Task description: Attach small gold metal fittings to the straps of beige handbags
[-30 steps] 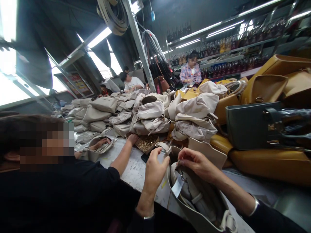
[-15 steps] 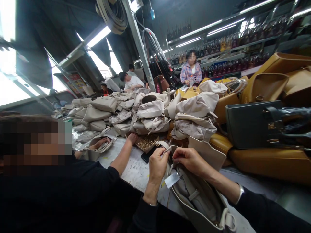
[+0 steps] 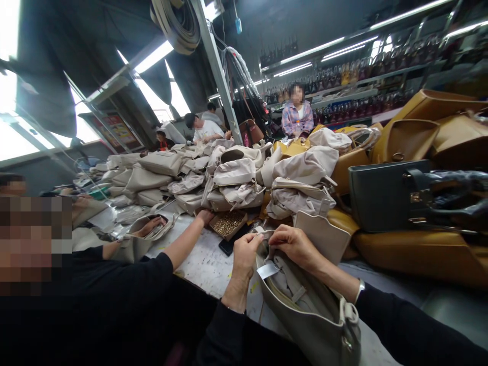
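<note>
A grey-beige handbag (image 3: 301, 320) stands open on the worktable before me, its lining and inner zip showing. My left hand (image 3: 245, 256) pinches a pale strap (image 3: 268, 233) at the bag's far end. Beside it, my right hand (image 3: 295, 245) is closed at the same end of the strap, with the thumb and fingertips together; just what lies under those fingertips is hidden. A white tag (image 3: 268, 270) hangs at the bag's opening, below my hands. The bag's beige flap (image 3: 322, 236) stands up behind my right hand.
A box of small brass-coloured fittings (image 3: 227, 223) and a dark phone (image 3: 226, 247) lie beyond my left hand. A co-worker's arm (image 3: 185, 244) reaches in from the left. Beige bags (image 3: 160, 165) are heaped behind; a dark green bag (image 3: 381, 195) and mustard bags (image 3: 419, 254) crowd the right.
The handbag has tilted so more of its outer side shows. My hands keep their hold on the strap. The co-worker at left has shifted leftward in view.
</note>
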Action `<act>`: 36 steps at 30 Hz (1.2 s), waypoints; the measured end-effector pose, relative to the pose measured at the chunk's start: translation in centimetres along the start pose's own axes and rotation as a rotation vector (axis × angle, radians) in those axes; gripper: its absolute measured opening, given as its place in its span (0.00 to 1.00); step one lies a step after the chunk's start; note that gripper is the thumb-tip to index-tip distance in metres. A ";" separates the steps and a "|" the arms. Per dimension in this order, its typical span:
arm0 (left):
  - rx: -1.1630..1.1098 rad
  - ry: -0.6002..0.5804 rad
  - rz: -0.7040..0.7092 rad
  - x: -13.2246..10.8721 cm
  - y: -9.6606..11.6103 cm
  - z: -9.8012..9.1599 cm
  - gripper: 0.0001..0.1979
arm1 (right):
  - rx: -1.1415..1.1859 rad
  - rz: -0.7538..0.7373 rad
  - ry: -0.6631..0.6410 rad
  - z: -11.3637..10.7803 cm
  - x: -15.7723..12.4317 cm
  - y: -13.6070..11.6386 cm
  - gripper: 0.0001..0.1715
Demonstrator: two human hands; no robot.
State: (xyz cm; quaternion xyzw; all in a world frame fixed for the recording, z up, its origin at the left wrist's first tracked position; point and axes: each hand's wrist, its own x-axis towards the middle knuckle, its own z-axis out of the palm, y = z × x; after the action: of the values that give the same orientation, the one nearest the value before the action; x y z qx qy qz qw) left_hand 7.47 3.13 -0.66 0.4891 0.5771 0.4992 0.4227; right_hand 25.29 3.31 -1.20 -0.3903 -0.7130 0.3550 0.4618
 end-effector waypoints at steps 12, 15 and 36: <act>-0.290 -0.035 -0.236 -0.6 0.1 0.3 0.16 | -0.087 -0.065 0.064 0.7 -0.2 2.5 0.06; -0.324 -0.035 -0.243 -0.9 0.3 0.3 0.17 | -0.121 -0.088 0.049 0.9 -0.3 1.8 0.07; -0.124 -0.173 -0.065 -1.0 0.5 -0.7 0.25 | -0.228 -0.196 0.073 0.9 -1.1 1.4 0.07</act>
State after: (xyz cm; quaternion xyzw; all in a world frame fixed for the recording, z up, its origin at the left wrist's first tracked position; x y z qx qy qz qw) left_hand 7.02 2.08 -0.08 0.4841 0.5219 0.4760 0.5164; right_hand 25.08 2.79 -3.11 -0.3812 -0.7662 0.2104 0.4727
